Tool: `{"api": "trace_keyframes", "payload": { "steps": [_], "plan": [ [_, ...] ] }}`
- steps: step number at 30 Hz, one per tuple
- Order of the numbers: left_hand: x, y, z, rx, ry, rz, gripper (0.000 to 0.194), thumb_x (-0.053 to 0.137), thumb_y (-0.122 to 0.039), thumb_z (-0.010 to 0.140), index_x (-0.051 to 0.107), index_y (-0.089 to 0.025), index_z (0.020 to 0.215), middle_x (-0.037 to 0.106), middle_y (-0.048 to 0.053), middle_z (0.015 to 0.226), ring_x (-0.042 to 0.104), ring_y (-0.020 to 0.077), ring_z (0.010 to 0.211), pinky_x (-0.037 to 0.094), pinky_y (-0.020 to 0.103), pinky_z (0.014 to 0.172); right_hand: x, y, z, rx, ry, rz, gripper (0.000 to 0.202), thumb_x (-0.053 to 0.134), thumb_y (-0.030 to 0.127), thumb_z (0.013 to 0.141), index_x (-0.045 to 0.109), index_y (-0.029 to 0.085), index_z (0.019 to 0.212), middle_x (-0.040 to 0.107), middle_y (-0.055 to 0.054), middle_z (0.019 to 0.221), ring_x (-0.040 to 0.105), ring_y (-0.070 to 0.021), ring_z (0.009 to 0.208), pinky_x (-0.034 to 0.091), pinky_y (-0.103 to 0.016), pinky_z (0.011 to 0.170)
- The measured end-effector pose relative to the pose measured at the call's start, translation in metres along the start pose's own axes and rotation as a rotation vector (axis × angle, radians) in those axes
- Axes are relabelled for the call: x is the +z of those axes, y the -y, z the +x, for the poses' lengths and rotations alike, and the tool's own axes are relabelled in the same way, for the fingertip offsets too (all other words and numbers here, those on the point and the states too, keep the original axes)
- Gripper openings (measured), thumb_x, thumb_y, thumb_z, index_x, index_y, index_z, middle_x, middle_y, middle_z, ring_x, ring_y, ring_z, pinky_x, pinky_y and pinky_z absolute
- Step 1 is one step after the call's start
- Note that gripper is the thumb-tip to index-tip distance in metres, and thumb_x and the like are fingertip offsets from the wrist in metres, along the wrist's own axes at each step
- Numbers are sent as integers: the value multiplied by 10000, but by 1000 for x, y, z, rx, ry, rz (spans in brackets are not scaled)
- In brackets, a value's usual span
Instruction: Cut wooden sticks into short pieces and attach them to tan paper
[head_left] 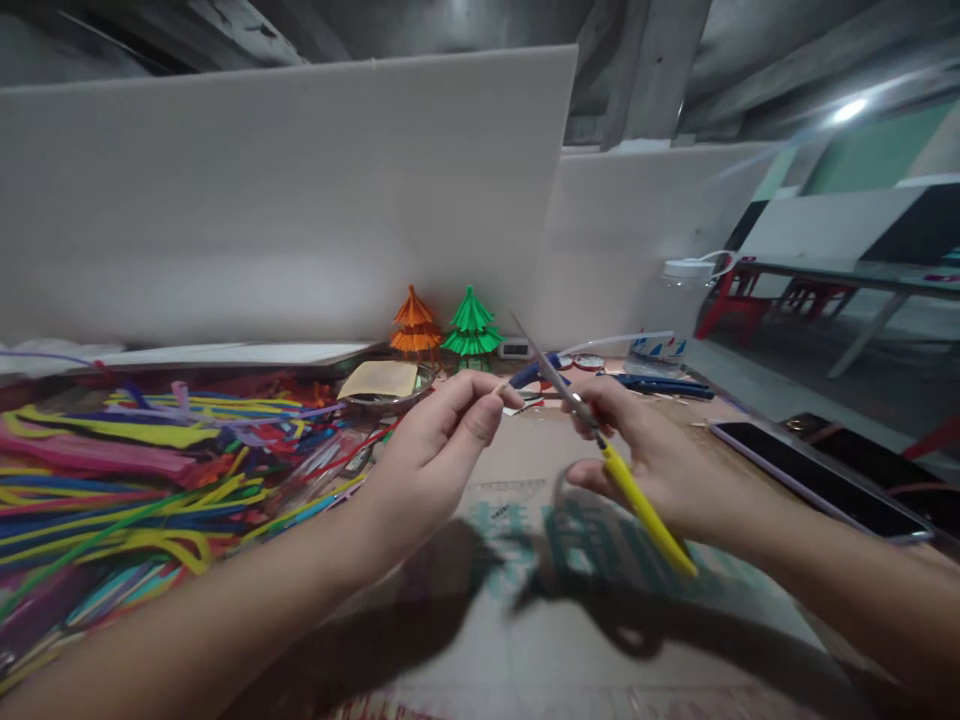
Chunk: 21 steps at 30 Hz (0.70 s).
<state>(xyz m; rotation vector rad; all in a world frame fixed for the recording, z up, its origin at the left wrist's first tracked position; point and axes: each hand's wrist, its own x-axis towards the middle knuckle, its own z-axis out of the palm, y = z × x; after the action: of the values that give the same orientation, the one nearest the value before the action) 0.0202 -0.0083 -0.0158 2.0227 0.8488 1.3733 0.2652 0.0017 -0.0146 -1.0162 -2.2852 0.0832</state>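
My left hand (454, 425) is closed in a pinch, thumb against forefinger. From its fingertips sticks out a short dark blue piece (527, 374), which looks like pipe cleaner; a thin pale end shows at the thumb. In my right hand (637, 440) is a pair of scissors with a yellow handle (649, 510). Their metal blades (553, 375) point up and to the left, crossing in front of the blue piece. Whether the blades touch it I cannot tell. Both hands are above the pale table mat (517, 640).
Many coloured pipe cleaners (135, 510) lie heaped at the left. Behind stand an orange tree (415, 325) and a green tree (471, 325) near a white panel (300, 210). At the right are a phone (817, 475) and a clear bottle (671, 305).
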Motion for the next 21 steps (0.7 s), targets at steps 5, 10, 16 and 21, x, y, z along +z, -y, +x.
{"api": "trace_keyframes", "payload": {
  "steps": [5, 10, 16, 21],
  "plan": [
    [-5, 5, -15, -28, 60, 65, 299, 439, -408, 1070, 666, -218, 1030, 626, 19, 877, 546, 161, 786, 429, 274, 712, 25, 0, -2, 36, -52, 147, 383, 691, 456, 878, 581, 251, 1181, 654, -48, 917, 574, -183, 700, 478, -310, 604],
    [1, 11, -19, -53, 75, 13, 315, 435, -429, 1069, 669, -224, 1022, 639, 20, 901, 553, 168, 812, 455, 282, 765, 29, -5, -9, -2, -48, 136, 439, 727, 430, 867, 587, 258, 1246, 672, -63, 1009, 578, -191, 757, 481, -314, 629],
    [4, 11, -21, -19, 90, -41, 273, 456, -398, 1064, 668, -231, 1023, 645, 15, 910, 578, 166, 823, 472, 287, 803, 24, 7, -7, -79, -21, 88, 432, 708, 495, 888, 603, 236, 1217, 639, -39, 884, 550, -172, 719, 446, -288, 610],
    [2, 7, -19, -7, 134, 43, 221, 477, -284, 1037, 677, -218, 971, 688, 10, 923, 620, 173, 859, 479, 294, 836, 25, 8, -9, -134, -52, 55, 426, 703, 499, 894, 610, 236, 1216, 634, -38, 894, 546, -172, 743, 441, -280, 631]
  ]
}}
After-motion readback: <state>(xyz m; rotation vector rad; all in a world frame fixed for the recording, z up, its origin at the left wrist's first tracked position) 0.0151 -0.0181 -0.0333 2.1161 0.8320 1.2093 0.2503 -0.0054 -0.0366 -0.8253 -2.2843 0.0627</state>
